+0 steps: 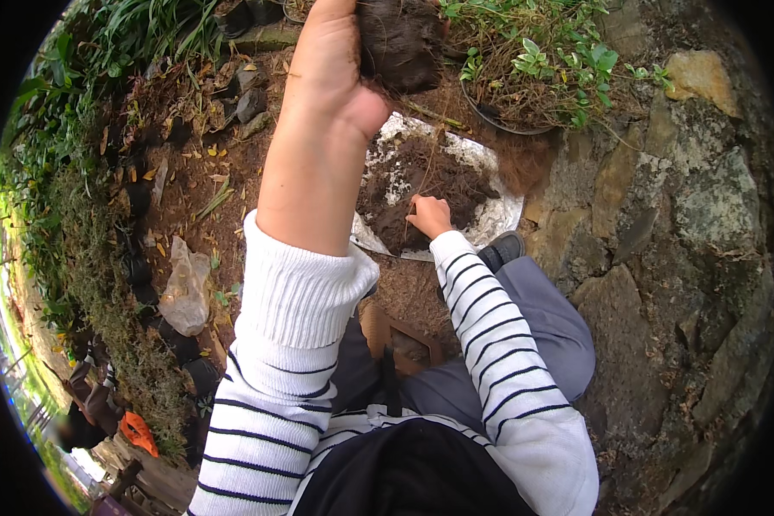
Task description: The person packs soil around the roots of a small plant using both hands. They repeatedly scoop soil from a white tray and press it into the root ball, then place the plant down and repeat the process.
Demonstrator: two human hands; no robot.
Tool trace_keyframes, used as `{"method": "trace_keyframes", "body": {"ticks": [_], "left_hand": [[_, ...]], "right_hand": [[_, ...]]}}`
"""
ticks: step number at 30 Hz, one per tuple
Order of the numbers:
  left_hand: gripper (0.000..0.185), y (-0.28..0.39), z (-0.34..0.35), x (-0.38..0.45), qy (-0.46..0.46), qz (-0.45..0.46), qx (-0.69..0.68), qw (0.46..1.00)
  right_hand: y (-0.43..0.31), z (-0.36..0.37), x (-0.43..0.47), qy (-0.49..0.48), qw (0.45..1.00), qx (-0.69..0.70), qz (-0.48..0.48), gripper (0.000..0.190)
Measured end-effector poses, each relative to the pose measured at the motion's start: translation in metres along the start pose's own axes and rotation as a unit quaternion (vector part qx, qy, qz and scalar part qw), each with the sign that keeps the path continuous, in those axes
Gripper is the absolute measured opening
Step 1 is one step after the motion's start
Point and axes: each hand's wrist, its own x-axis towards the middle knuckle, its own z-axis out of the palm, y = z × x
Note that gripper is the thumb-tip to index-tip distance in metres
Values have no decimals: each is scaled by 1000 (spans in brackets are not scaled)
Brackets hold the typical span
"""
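Note:
My left hand is raised high and close to the camera, its fingers cut off by the top edge. It grips a dark clump of soil bound with fine roots. Lower down, my right hand is over a whitish plastic sheet spread on the ground. Thumb and fingers pinch a thin brown root strand that runs upward. Loose dark soil mixed with fibres is heaped on the sheet under that hand.
A pot of variegated leafy plant stands beyond the sheet. To the right rises a rough stone wall. Dense plants and a crumpled clear plastic bag are at left. Another person is far left, near something orange.

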Motion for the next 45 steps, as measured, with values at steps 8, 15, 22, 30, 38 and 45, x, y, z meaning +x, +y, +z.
{"method": "trace_keyframes", "body": {"ticks": [8, 15, 22, 30, 38, 45], "left_hand": [[23, 1, 1, 2, -20, -6, -3, 1000], [23, -5, -1, 7, -61, -55, -31, 996], [29, -10, -1, 8, -51, -85, -17, 995], [29, -13, -3, 13, -90, -98, -41, 990], [35, -19, 1, 7, -104, -75, 8, 992], [38, -29, 9, -2, -90, -15, 90, 992]], "right_hand": [[39, -17, 0, -46, 998, 37, -2, 36], [36, -34, -15, -35, 998, -43, -14, 36], [38, -48, -39, 8, 996, -83, -33, 33], [41, -62, -46, 4, 996, -94, -13, 36], [41, -101, -64, 75, 996, -48, -10, 35], [43, -174, -106, 182, 980, 74, -44, 38]]}}
